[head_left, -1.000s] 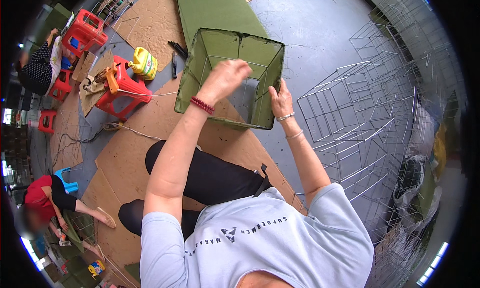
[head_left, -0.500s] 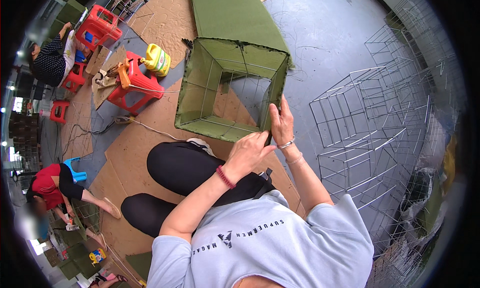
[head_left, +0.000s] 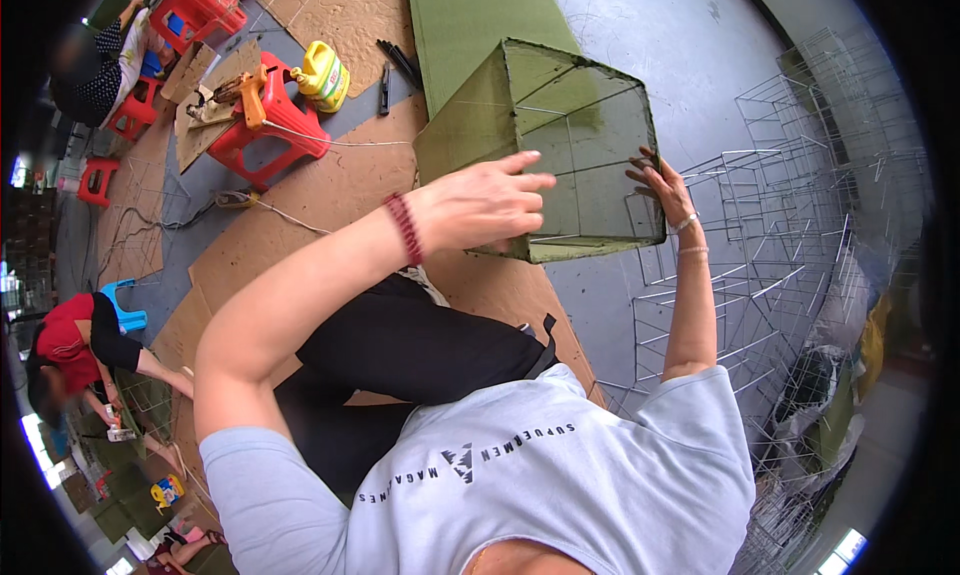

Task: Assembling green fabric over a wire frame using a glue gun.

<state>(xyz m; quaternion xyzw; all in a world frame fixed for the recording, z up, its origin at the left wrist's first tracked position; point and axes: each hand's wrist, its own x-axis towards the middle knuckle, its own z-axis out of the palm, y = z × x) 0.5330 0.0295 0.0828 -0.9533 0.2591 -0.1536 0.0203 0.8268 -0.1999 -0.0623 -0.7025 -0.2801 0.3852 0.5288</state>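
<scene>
A box-shaped wire frame covered in green fabric is tilted up in front of me, its open side turned partly toward me. Thin metal rods show inside it. My right hand holds the frame's right rim, its fingertips at the dark edge. My left hand is over the frame's near left side with fingers stretched out; whether it touches the fabric I cannot tell. Beyond the frame lies a long green fabric sheet.
Bare wire frames are piled on the right. At the left a red stool bears an orange-handled tool, its cord trailing over cardboard. Beside it stand a yellow jug and black sticks. Two people sit farther left.
The green frame has turned and shifted right, so its left side now shows. My left hand has left the near rim corner and opened; my right hand has moved right along with the frame.
</scene>
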